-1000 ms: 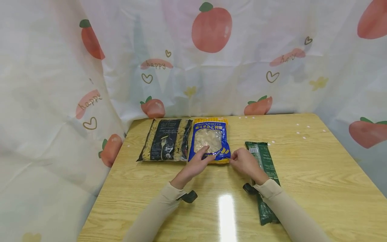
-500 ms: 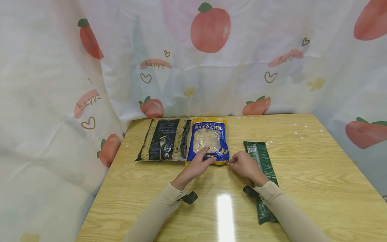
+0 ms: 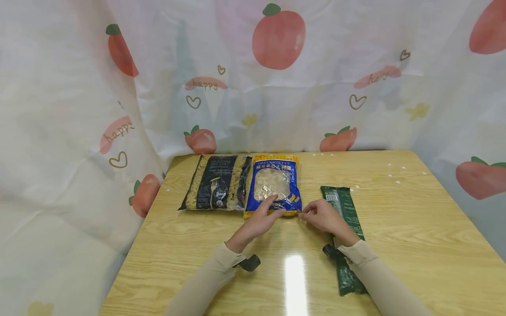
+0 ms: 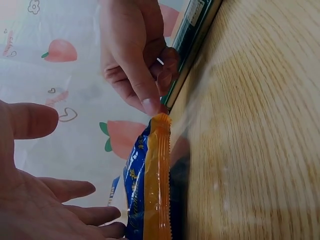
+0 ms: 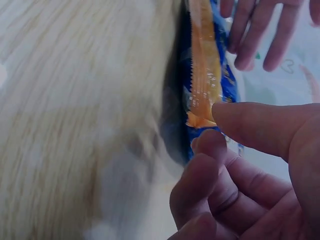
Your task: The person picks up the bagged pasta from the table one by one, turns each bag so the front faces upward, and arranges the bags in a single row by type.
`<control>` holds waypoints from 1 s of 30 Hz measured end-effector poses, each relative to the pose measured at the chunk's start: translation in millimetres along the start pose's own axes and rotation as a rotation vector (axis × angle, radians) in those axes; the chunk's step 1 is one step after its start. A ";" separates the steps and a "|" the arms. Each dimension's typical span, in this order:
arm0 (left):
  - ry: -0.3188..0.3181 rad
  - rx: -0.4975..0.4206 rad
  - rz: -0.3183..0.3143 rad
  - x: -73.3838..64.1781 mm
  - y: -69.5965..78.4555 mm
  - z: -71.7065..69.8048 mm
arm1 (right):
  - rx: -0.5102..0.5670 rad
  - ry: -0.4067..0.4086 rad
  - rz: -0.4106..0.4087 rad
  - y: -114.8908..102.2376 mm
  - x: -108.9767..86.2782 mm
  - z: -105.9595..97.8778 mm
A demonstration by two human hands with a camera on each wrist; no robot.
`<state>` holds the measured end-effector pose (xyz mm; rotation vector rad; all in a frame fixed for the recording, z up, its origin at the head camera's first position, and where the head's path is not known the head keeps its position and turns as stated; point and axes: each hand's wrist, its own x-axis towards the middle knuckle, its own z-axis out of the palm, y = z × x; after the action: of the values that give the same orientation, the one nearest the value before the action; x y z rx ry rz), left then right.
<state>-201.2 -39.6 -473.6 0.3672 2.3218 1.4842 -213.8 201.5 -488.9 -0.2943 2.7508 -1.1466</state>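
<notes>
A blue and orange bag of orecchiette pasta (image 3: pixel 272 180) lies flat near the table's back edge. My left hand (image 3: pixel 258 224) rests with extended fingers over its near left part; in the left wrist view those fingers (image 4: pixel 92 215) lie beside its blue face. At the near right corner is my right hand (image 3: pixel 322 216), thumb and index finger pinching the orange sealed edge (image 5: pixel 202 95). Its other fingers curl in toward the palm. Close against the bag's left side lies a black bag of short pasta (image 3: pixel 215 182) with clear side windows.
A long green packet (image 3: pixel 348 210) lies lengthwise on the wooden table (image 3: pixel 415 245), partly beneath my right forearm. Behind the table hangs a white curtain (image 3: pixel 237 44) printed with peaches. Small white spots (image 3: pixel 397 181) dot the back right of the tabletop.
The orecchiette bag's near left corner has come slightly toward me, showing more orange edge. Both hands have shifted a little nearer. The black bag and green packet stay put.
</notes>
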 end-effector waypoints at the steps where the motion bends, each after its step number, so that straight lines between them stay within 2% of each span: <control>1: -0.002 -0.003 0.002 -0.9 0.2 0.2 | 0.007 -0.003 -0.004 0.4 -1.7 -1.7; 5: -0.005 -0.049 0.056 -3.7 2.0 1.6 | 0.011 0.001 -0.023 -2.0 -11.3 -11.5; 8: -0.028 -0.129 0.098 -3.9 2.1 4.8 | 0.004 0.025 -0.031 -3.6 -19.6 -19.5; 10: -0.060 -0.196 0.098 -4.2 2.5 7.8 | 0.004 0.041 -0.035 -3.0 -25.2 -25.6; 16: -0.163 -0.466 -0.004 -6.7 5.9 17.4 | -0.007 0.084 -0.022 5.1 -42.0 -46.5; 19: -0.195 -0.563 -0.056 -8.4 7.2 22.8 | -0.014 0.092 0.003 10.7 -51.0 -56.3; 24: -0.246 -0.657 -0.118 -10.9 7.2 34.3 | -0.028 0.073 0.046 22.9 -63.4 -68.7; 30: -0.263 -0.726 -0.170 -13.4 5.8 52.4 | -0.049 0.061 0.113 39.7 -77.0 -71.4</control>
<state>-166.3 0.2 -486.3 0.1435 1.4437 1.9163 -158.9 295.9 -462.9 -0.1097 2.8112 -1.0787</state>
